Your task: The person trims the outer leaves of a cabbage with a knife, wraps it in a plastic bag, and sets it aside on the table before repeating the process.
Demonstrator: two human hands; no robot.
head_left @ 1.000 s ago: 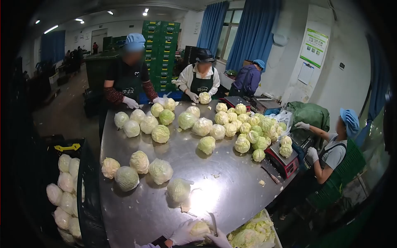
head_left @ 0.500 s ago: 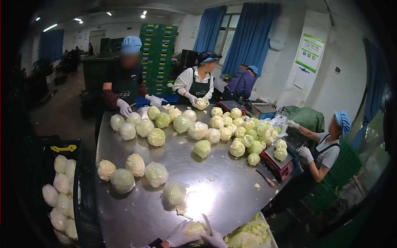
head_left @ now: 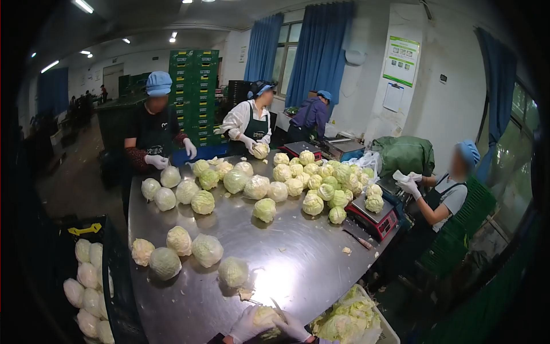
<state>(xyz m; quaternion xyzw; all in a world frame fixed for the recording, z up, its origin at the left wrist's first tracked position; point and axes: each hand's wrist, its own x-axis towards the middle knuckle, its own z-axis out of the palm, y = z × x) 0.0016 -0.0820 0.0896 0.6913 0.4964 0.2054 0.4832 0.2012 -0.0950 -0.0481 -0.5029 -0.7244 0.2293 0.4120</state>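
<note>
At the near edge of the steel table, my gloved left hand point(head_left: 246, 325) wraps round the left side of a pale cabbage point(head_left: 266, 316). My right hand point(head_left: 294, 327), also gloved, grips a knife at the cabbage's right side. The curved blade of the knife point(head_left: 277, 308) points up and away from me; its handle is hidden in my fingers. Just beyond lie a torn leaf scrap point(head_left: 246, 294) and a whole cabbage point(head_left: 233, 272). To my right, below the table edge, a white crate point(head_left: 387, 327) holds trimmed cabbage leaves point(head_left: 348, 314).
Cabbages, some wrapped, crowd the far side of the steel table point(head_left: 309, 252). A red scale point(head_left: 375, 221) carries cabbages; another knife point(head_left: 361, 241) lies beside it. A dark crate point(head_left: 112, 286) of wrapped cabbages stands left. Several co-workers stand around the table.
The view has shifted a little. My hands stay at the cabbage, and the blade has tilted leftward. The right co-worker's hands have come together on white plastic; the left co-worker now holds a wrapped cabbage.
</note>
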